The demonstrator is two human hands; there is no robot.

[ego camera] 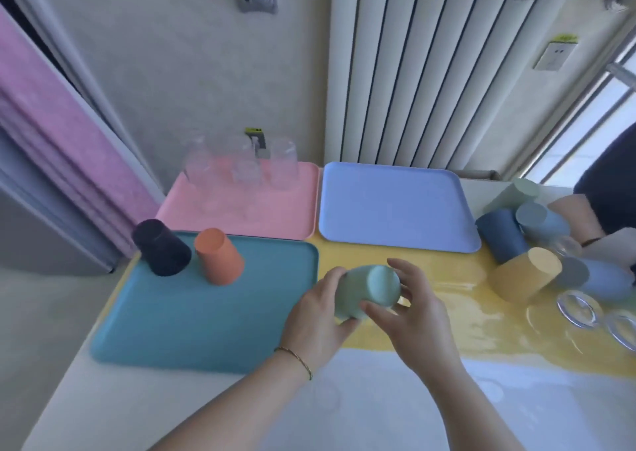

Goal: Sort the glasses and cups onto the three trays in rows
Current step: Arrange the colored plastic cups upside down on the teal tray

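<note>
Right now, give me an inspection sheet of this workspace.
Surface: white table with yellow runner.
Job's things: teal tray holds dark cup and orange cup, upside down; pink tray holds clear glasses; blue tray bare.
Clutter: unsorted cups and glasses at right.
Grippers: left hand and right hand hold green cup.
Cables: nothing seen.
Surroundings: radiator, pink curtain.

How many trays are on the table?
3. The pink tray sits at the back left with clear glasses on it, the blue tray is beside it on the right, and the teal tray is in front, holding two upside-down cups. None looks hidden.
</note>
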